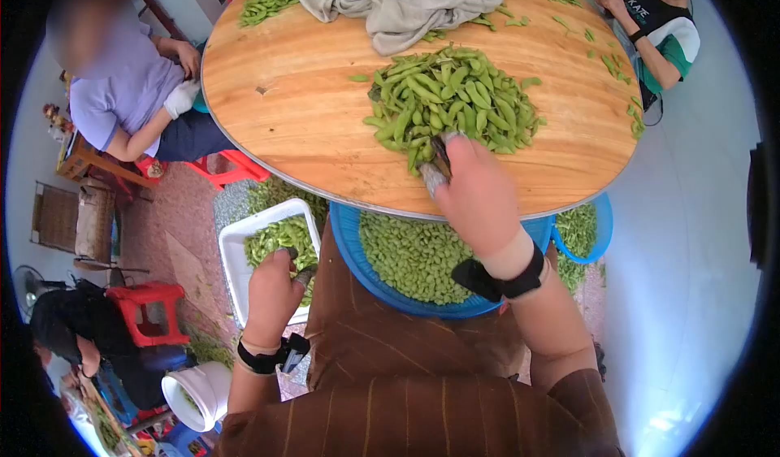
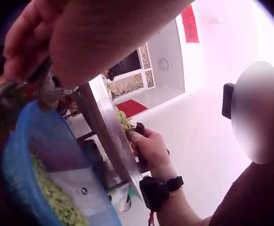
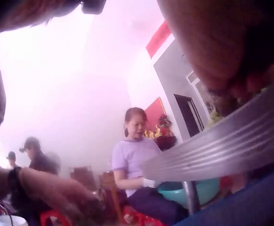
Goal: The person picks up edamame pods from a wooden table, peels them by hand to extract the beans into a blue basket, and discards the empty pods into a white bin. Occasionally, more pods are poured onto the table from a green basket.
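A pile of green soybean pods (image 1: 455, 91) lies on the round wooden table (image 1: 284, 132). My right hand (image 1: 481, 193) reaches over the table's near edge, its covered fingertips at the front of the pile. Dark and greyish covers wrap its fingers and thumb; I cannot tell whether a pod is pinched between them. Lower down, my left hand (image 1: 272, 294) hangs over a white basket (image 1: 230, 250) of green pods, thumb and finger apart, their tips covered too. Between my knees and the table sits a blue basin (image 1: 349, 250) full of shelled beans (image 1: 418, 258).
A grey cloth (image 1: 406, 2) lies behind the pile, with scattered pods around. A second blue container (image 1: 603, 225) stands at the right below the table. People sit at left and far right. Red stools (image 1: 149, 311) and a white bucket (image 1: 199, 392) stand on the left floor.
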### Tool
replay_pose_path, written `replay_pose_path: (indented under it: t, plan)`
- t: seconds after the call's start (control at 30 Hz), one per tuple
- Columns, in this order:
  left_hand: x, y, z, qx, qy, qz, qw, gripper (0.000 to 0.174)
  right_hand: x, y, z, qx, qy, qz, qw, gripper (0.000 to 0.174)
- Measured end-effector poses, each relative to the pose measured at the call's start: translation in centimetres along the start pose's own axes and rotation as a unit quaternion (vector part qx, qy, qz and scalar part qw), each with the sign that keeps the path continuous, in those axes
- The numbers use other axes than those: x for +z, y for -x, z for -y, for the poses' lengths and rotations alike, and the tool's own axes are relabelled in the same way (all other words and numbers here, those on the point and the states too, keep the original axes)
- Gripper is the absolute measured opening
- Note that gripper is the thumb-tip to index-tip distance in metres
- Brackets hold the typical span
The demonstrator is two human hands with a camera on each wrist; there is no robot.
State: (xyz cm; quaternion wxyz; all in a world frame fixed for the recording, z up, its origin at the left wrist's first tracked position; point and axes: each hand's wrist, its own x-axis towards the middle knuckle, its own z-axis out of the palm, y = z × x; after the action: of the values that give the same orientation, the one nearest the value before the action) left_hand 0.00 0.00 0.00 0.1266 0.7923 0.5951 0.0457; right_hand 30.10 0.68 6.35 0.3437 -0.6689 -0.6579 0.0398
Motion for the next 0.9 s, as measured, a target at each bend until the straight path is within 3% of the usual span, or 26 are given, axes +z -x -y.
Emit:
replay_pose_path:
  t: [0.07, 0.2, 0.27, 0.3, 0.37, 0.43, 0.5, 0.6, 0.83, 0.9]
  plan:
    - [-0.2, 0.0, -0.8, 0.041, 0.122, -0.024, 0.991, 0.017, 0.6, -0.5, -0.6, -0.013, 0.068, 0.014, 0.998, 0.030]
    - [-1.2, -1.2, -3.9, 0.112, 0.187, -0.004, 0.976, 0.017, -0.9, 0.2, -1.8, -0.024, 0.016, -0.040, 0.999, 0.021]
    - [-1.4, -2.1, -6.4, 0.153, 0.236, -0.017, 0.960, 0.016, -2.6, 1.2, -2.3, 0.146, -0.128, -0.014, 0.981, 0.014]
    - [-1.6, -2.5, -7.7, 0.195, 0.278, -0.032, 0.940, 0.014, -3.2, 1.5, -2.7, 0.148, -0.125, -0.014, 0.981, 0.014]
    - [-1.8, -3.2, -10.1, 0.239, 0.263, -0.057, 0.933, 0.016, -4.4, 2.3, -3.4, 0.301, -0.328, 0.041, 0.895, 0.013]
    - [-2.2, -4.1, -12.5, 0.286, 0.247, -0.082, 0.922, 0.019, -5.6, 3.2, -3.2, 0.307, -0.342, 0.049, 0.887, 0.012]
    - [-2.6, -5.2, -15.0, 0.381, 0.248, -0.131, 0.881, 0.027, -6.3, 4.0, -3.0, 0.303, -0.366, 0.060, 0.878, 0.011]
    - [-2.8, -6.3, -18.1, 0.377, 0.220, -0.124, 0.891, 0.032, -6.6, 4.3, -3.3, 0.285, -0.340, 0.063, 0.894, 0.011]
    - [-1.6, -9.0, -18.5, 0.355, 0.238, -0.042, 0.903, 0.033, -5.7, 3.7, -4.0, 0.253, -0.332, 0.053, 0.907, 0.012]
    - [-1.1, -9.5, -18.1, 0.369, 0.334, -0.129, 0.858, 0.029, -5.3, 3.7, -4.5, 0.239, -0.308, 0.047, 0.920, 0.013]
